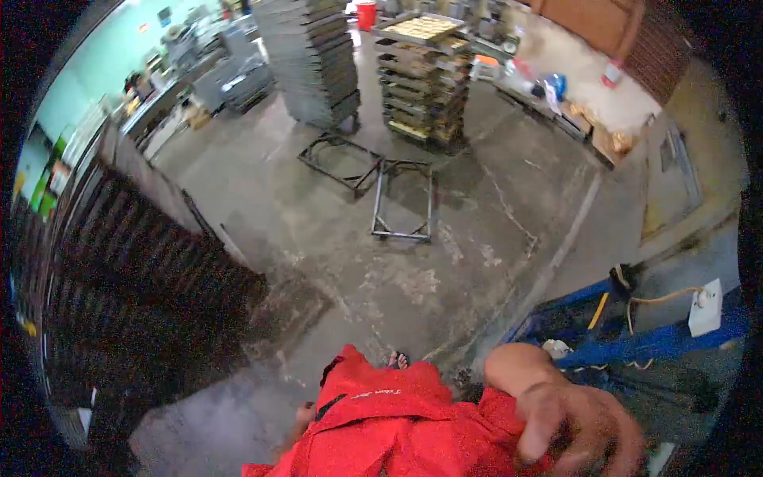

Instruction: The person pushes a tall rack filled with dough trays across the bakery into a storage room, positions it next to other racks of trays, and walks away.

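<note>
My right hand (584, 425) is raised at the lower right, in front of my red clothing (389, 421). Its fingers are loosely bent, with a gap between thumb and fingers, and I see nothing held in it. Close by is a blue metal frame (675, 330) carrying a white socket box (705, 308) with a cable. Of my left hand (304, 415), only a small patch of skin shows beside the clothing at my left side; its fingers are hidden. One foot in a sandal (398, 360) shows below me on the floor.
Two metal frames (404, 200) lie on the concrete floor ahead. Behind them stand a tall stack of grey trays (310, 63) and a stack of trays (421, 87) topped by pale pieces. A dark slatted rack (143, 286) fills the left; bags and boxes (556, 91) line the right wall.
</note>
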A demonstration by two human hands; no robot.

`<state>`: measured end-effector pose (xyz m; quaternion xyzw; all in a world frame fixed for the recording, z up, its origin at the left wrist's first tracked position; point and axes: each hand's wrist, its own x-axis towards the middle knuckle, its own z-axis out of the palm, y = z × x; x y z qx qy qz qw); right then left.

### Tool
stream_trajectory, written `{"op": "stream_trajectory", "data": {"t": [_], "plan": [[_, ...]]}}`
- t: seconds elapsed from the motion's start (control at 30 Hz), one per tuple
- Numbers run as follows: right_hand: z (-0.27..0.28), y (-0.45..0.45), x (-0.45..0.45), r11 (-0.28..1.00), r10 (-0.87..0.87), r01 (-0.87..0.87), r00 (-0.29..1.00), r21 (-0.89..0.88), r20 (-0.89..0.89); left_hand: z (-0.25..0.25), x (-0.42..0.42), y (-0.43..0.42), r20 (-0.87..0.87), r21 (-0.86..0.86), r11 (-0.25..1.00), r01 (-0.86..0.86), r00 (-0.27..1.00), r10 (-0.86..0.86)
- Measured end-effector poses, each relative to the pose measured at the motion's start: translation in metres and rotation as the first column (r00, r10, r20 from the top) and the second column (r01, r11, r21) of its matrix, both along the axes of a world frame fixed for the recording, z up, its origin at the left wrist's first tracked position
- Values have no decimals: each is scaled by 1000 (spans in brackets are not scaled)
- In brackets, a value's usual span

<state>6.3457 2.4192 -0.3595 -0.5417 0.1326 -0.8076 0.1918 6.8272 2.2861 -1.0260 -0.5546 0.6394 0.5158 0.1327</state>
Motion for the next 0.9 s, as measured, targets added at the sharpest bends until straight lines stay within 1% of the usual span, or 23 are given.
{"op": "stream_trajectory", "data": {"t": [0.03, 0.13, 0.23, 0.33, 0.37, 0.4, 0.43, 0.47, 0.5, 0.53, 0.57, 0.7, 0.73, 0.77, 0.8, 0.83, 0.87, 0.9], "plan": [[-4, 0, -9, 997, -70, 71, 997, -34, 27, 2, -6, -7, 30, 12, 1000, -1, 1000, 1], [11, 5, -60, 985, -1, 12, 998, 174, -64, 13, -46, -52, 84, 40, 999, 23, 996, -26], [0, -17, -83, 974, -218, 218, 976, -60, 0, 22, -89, -105, 127, 40, 996, 76, 989, -80], [-10, -33, -104, 917, -379, 389, 918, -83, 113, 18, -134, -160, 154, 32, 988, 150, 976, -153], [-13, -39, -115, 901, -416, 426, 902, -81, 121, 17, -155, -180, 142, 35, 985, 167, 975, -170], [-14, -45, -126, 890, -439, 450, 890, -76, 126, 16, -177, -199, -9, 102, 983, 149, 989, -149], [-15, -52, -136, 879, -461, 471, 879, -72, 124, 15, -200, -215, -22, 144, 984, 105, 994, -102], [-16, -59, -146, 867, -483, 493, 866, -64, 129, 32, -234, -232, -32, 187, 980, 60, 998, -55], [-18, -66, -156, 854, -507, 517, 852, -57, 131, 26, -253, -252, -39, 231, 973, 16, 999, -7], [-18, -74, -166, 842, -527, 537, 839, -49, 137, 17, -277, -269, -116, 117, 956, 270, 959, -257], [-17, -81, -174, 827, -552, 562, 821, -32, 144, -4, -294, -289, -162, -44, 878, 477, 864, -477], [-17, -110, -207, 754, -650, 656, 738, 36, 181, -33, -438, -333, -164, 102, 885, 454, 885, -435], [-17, -117, -215, 731, -677, 681, 715, 50, 176, -35, -479, -347, -99, -5, 808, 589, 804, -586], [-17, -119, -231, 706, -704, 708, 703, -13, 104, -33, -527, -359, 25, -137, 660, 739, 669, -743], [-17, -122, -246, 681, -728, 728, 685, -80, 37, -28, -572, -365, 110, -223, 540, 811, 572, -813], [-15, -121, -266, 657, -750, 740, 660, -146, -32, -18, -616, -367, 121, -291, 507, 812, 556, -822], [-15, -120, -287, 631, -774, 745, 625, -218, -103, 1, -655, -360, 12, -327, 612, 720, 651, -759], [-9, -125, -243, 613, -788, 760, 605, -213, -110, 34, -698, -350, -106, -350, 704, 617, 721, -685]]}}
